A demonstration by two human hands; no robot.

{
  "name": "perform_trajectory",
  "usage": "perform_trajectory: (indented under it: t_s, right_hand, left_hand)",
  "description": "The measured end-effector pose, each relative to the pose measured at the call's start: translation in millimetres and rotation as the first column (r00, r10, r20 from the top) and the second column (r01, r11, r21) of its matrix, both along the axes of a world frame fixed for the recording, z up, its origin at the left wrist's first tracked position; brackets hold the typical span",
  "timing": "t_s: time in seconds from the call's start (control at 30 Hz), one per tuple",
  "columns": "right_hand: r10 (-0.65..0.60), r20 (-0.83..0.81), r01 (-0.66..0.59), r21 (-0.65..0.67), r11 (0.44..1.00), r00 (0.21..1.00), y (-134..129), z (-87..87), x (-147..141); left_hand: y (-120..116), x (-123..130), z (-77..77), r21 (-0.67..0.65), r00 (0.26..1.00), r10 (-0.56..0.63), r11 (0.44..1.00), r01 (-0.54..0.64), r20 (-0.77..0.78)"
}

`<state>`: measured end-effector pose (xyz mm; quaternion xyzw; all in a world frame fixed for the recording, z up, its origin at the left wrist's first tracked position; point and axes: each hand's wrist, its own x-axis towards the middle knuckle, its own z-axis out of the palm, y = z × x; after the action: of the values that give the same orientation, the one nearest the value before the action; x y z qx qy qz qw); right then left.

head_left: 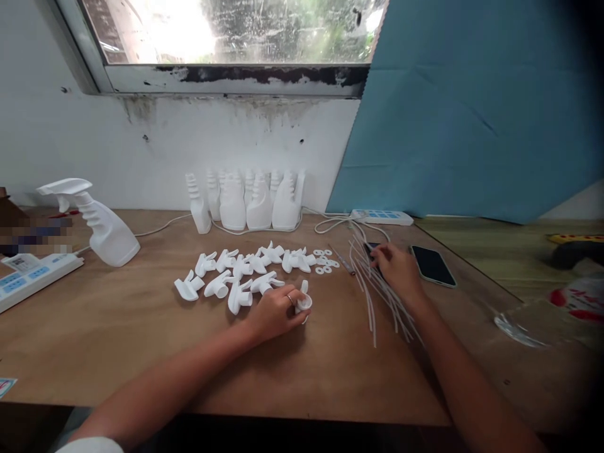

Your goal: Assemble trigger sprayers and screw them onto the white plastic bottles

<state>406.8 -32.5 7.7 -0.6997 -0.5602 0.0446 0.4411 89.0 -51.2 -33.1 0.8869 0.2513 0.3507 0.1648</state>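
Observation:
My left hand [278, 311] is closed round a white spray head [303, 304], its round opening facing up. Several more white spray heads [240, 267] lie loose to the left of it and beyond it. White rings [325, 260] lie in a small group past the held one. On the right, my right hand [394, 267] is at the bundle of thin white tubes [377, 292], fingers pinched together near their far ends; what is between the fingertips is too small to make out.
White bottles [258, 204] stand along the wall. An assembled spray bottle [111, 233] stands at the left near a power strip [35, 280]. A phone [433, 265], another power strip [382, 217] and a clear plastic bottle [552, 314] are on the right.

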Motion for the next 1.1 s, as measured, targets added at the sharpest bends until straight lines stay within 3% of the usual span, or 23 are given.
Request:
perform_trajectory:
  t_s: [0.07, 0.13, 0.27, 0.37, 0.43, 0.5, 0.63, 0.87, 1.1]
  right_hand:
    - [0.153, -0.381, -0.096, 0.164, 0.982, 0.912, 0.2, 10.2, -19.8]
    - [0.358, -0.617, -0.223, 0.287, 0.932, 0.701, -2.6, 20.6, -47.5]
    - [0.547, -0.78, -0.445, 0.391, 0.806, 0.305, -18.0, 33.3, -108.9]
    - [0.547, -0.831, -0.525, 0.422, 0.739, 0.102, -29.2, 31.2, -142.2]
    - [0.537, -0.843, -0.562, 0.44, 0.7, 0.009, -32.0, 24.4, -155.6]
    - [0.551, -0.834, -0.582, 0.462, 0.669, -0.029, -31.7, 14.6, -163.8]
    - [0.57, -0.822, -0.59, 0.452, 0.669, 0.016, -29.1, -1.4, -171.3]
    - [0.519, -0.842, -0.523, 0.513, 0.681, -0.148, -30.8, 11.2, -163.9]
    - [0.46, -0.87, -0.539, 0.478, 0.694, -0.179, -28.6, 4.9, -162.0]
  left_hand:
    - [0.0, -0.1, 0.5, 0.008, 1.0, 0.002, 1.0, -0.002, -0.005]
    - [-0.6, -0.6, 0.7, 0.016, 1.0, 0.007, 1.0, -0.006, -0.02]
    - [-3.3, -0.9, 2.9, -0.022, 0.998, 0.023, 0.999, -0.024, -0.065]
    - [-4.0, 0.6, 4.3, -0.139, 0.999, 0.029, 0.99, -0.035, -0.044]
    - [-2.7, 2.4, 3.7, -0.178, 0.999, 0.023, 0.984, -0.028, -0.029]
    - [-0.3, 4.1, 2.2, -0.173, 1.0, 0.013, 0.985, -0.017, -0.026]
    - [4.6, 5.6, -0.7, -0.206, 1.0, -0.002, 0.979, -0.003, -0.023]
    - [6.8, 5.3, -1.8, -0.253, 1.0, -0.013, 0.967, 0.014, 0.008]
    - [6.4, 5.4, -1.1, -0.263, 1.0, -0.013, 0.965, 0.017, 0.014]
